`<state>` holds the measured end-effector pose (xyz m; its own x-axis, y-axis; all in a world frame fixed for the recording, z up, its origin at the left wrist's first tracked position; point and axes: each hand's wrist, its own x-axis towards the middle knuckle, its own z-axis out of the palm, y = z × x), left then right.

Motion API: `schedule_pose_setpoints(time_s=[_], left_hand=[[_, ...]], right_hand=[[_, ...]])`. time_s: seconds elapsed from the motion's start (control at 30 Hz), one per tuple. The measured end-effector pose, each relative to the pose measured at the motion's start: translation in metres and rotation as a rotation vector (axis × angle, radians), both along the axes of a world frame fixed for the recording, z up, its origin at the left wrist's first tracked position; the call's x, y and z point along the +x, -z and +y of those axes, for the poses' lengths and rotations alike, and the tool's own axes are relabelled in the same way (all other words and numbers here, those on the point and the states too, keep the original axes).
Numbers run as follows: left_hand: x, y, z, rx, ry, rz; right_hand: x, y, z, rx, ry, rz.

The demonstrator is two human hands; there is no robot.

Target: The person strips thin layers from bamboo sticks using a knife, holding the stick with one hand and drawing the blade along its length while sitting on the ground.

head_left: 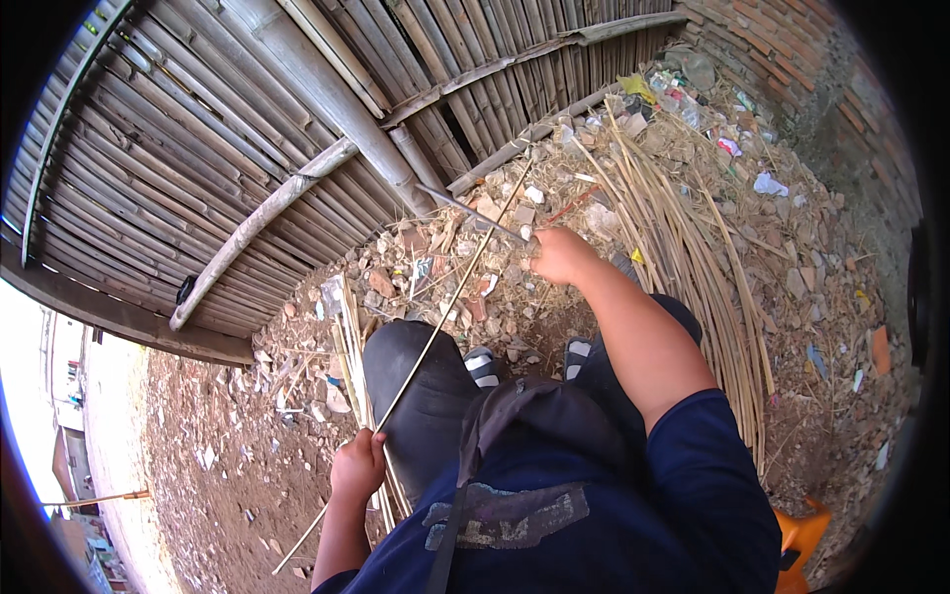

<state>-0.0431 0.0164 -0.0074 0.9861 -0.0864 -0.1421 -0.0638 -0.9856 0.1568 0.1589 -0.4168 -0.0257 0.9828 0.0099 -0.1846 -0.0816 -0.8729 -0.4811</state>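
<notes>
Pinched in my left hand (358, 463) is a long thin bamboo strip (433, 332). It slants up past my left knee toward the fence, and its tail runs on below the hand to the lower left. My right hand (560, 255) is closed, reaching forward, around the near end of a knife (475, 214) with a long narrow grey blade. The handle is hidden in the fist. The blade points to the upper left and crosses the strip; whether they touch, I cannot tell.
A large bundle of split bamboo strips (708, 297) lies to my right; a smaller bunch (348, 342) is beside my left leg. Ahead stands a bamboo fence (247, 148), with a brick wall (772, 49) at the right. Rubble and litter cover the ground. Something orange (802, 540) shows lower right.
</notes>
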Motion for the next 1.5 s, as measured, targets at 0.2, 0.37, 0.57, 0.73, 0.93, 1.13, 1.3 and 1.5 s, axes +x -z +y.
schedule_pose_setpoints(time_s=[0.2, 0.37, 0.57, 0.73, 0.93, 1.13, 1.3, 1.5], left_hand=[[-0.001, -0.004, -0.006, 0.025, -0.006, 0.017], [0.006, -0.006, -0.005, 0.036, -0.016, 0.041], [0.004, -0.01, -0.006, 0.071, -0.054, 0.075], [-0.002, 0.006, 0.002, 0.028, -0.023, 0.005], [0.002, -0.006, 0.002, 0.054, -0.02, 0.035], [0.003, 0.01, 0.007, 0.059, 0.002, 0.003], [0.004, -0.01, 0.008, 0.138, -0.033, 0.065], [0.004, 0.002, 0.004, 0.126, -0.011, 0.043]], right_hand=[[-0.023, -0.023, 0.047, -0.162, -0.383, -0.03], [0.0, 0.007, 0.005, 0.074, -0.053, 0.104], [-0.015, -0.024, 0.036, 0.026, -0.159, 0.251], [-0.021, -0.021, 0.04, -0.046, -0.242, 0.172], [-0.002, 0.004, 0.032, 0.054, -0.105, 0.129], [-0.001, 0.03, 0.016, 0.071, -0.053, 0.079], [-0.004, 0.01, 0.029, 0.046, -0.12, 0.098], [-0.007, 0.007, 0.029, 0.036, -0.126, 0.208]])
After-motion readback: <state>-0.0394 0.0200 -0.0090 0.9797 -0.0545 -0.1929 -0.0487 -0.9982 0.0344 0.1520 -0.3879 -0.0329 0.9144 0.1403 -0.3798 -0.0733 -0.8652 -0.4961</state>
